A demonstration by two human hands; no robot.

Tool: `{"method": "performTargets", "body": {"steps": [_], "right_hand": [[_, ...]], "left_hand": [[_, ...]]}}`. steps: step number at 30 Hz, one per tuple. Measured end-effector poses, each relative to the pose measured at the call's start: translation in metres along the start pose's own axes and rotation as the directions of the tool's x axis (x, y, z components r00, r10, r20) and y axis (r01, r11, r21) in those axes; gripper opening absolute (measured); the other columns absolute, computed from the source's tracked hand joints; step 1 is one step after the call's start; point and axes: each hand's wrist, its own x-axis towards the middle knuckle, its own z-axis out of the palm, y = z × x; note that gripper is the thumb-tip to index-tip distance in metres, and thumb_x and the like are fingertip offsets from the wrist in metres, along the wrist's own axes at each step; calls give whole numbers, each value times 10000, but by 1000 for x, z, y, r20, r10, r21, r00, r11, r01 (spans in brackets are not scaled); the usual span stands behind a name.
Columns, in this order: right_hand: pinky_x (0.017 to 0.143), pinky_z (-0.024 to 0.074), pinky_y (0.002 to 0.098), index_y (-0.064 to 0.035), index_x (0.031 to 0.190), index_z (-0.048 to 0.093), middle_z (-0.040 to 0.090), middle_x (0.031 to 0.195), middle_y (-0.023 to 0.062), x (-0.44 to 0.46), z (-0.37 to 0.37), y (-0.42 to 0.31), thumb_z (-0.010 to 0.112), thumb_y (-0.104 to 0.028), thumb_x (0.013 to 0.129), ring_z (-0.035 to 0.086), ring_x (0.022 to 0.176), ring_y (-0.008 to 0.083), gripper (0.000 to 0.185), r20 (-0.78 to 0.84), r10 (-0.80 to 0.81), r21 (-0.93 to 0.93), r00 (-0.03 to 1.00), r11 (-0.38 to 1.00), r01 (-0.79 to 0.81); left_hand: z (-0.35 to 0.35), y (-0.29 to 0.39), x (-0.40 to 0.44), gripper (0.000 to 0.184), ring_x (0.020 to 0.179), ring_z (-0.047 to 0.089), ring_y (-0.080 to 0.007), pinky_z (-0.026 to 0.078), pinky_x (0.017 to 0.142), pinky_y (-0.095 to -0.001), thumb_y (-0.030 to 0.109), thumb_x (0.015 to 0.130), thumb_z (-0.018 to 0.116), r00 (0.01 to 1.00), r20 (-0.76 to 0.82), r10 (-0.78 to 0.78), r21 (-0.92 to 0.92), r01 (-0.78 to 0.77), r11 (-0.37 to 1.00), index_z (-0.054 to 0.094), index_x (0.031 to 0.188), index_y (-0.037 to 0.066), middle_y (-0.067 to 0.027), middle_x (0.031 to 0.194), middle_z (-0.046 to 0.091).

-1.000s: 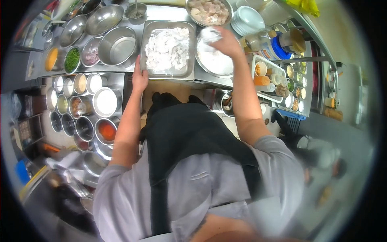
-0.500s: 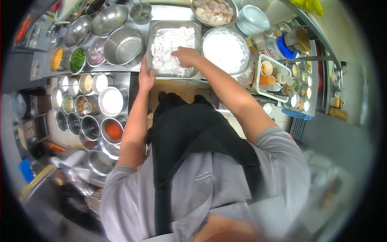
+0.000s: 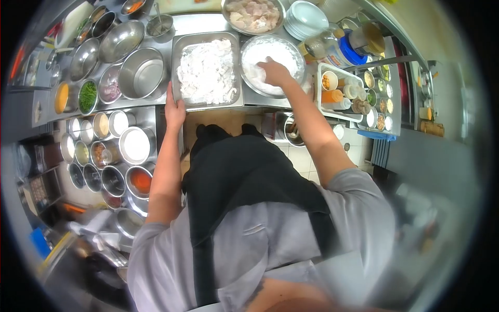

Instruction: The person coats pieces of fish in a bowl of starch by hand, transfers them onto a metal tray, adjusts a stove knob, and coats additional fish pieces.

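Observation:
My left hand (image 3: 175,108) rests against the left front corner of a rectangular steel tray (image 3: 208,105), its fingers along the outer side. White, flour-coated pieces (image 3: 207,70) are spread in that tray. My right hand (image 3: 274,72) reaches into a round steel bowl of white powder (image 3: 283,52) right of the tray; its fingertips are in the powder, and whether they hold anything is hidden. Behind these two, a steel bowl (image 3: 227,19) holds pale raw meat pieces (image 3: 253,14).
Empty steel bowls (image 3: 141,73) and bowls of green (image 3: 88,95) and orange food stand left. Several round containers (image 3: 136,145) fill the lower left. Stacked plates (image 3: 306,20), a blue-lidded jar (image 3: 349,51) and a white basket of bottles (image 3: 338,114) stand right.
My right hand went from the powder bowl to the coated pieces in the tray and is now back in the powder bowl. My left hand has stayed at the tray's side.

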Motion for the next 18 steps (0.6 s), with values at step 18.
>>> {"method": "performTargets", "body": {"steps": [18], "right_hand": [[933, 508, 419, -148, 1231, 660, 624, 1162, 193, 18, -9, -20, 712, -73, 700, 622, 1064, 366, 539, -117, -99, 177, 988, 977, 119]], "left_hand": [[0, 1, 0, 720, 1281, 502, -416, 404, 1048, -413, 27, 842, 438, 1000, 13, -4, 14, 4, 1000, 253, 1535, 91, -266, 1444, 458]]}}
